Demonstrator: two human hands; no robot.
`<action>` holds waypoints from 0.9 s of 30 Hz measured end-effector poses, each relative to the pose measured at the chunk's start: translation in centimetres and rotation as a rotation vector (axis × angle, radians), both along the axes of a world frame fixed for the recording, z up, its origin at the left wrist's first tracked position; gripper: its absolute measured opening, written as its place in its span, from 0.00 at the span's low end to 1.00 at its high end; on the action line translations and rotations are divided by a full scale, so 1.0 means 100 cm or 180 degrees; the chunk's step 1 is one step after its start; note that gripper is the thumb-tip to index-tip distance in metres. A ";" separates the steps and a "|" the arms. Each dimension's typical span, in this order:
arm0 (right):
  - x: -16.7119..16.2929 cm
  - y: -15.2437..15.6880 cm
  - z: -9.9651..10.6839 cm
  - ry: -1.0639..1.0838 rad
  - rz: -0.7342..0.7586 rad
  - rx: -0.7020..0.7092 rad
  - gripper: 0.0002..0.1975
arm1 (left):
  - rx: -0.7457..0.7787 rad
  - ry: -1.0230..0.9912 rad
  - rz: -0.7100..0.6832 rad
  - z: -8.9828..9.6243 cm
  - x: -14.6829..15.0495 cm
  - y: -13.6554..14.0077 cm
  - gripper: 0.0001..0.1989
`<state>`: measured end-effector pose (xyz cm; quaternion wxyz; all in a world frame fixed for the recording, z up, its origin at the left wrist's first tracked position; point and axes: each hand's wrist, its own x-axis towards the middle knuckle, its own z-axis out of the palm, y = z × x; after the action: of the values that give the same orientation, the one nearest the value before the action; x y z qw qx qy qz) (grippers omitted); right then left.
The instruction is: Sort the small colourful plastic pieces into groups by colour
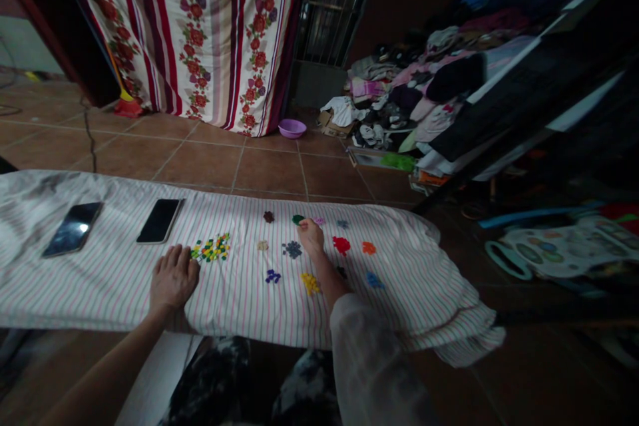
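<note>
My left hand lies on the striped cloth with its fingers loosely stretched, beside a mixed pile of small yellow, green and white pieces. My right hand reaches to the far side, fingertips pinched together at a small dark green pile; what is between them is too small to make out. Around it lie little piles sorted by colour: brown, pink, red, orange, dark grey, yellow, purple and blue. My right forearm partly covers a black pile.
Two phones rest on the left of the cloth-covered table. Beyond its far edge are a tiled floor, a purple basin and a flowered curtain. Heaped clothes fill the back right.
</note>
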<state>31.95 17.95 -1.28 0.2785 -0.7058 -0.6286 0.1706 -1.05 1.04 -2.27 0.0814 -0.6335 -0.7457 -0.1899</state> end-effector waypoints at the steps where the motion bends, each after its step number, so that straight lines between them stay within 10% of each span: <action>1: 0.003 0.000 -0.001 -0.0068 -0.0006 -0.0035 0.08 | -0.0005 -0.0025 -0.0002 0.000 0.000 0.000 0.19; 27: 0.010 0.006 -0.007 -0.0486 -0.0071 -0.0321 0.13 | 0.0022 0.0221 0.0039 -0.007 -0.004 0.001 0.23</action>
<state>32.95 18.55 -2.00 0.1958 -0.7368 -0.6308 0.1446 -1.42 1.19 -2.96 0.1105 -0.6349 -0.7456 -0.1698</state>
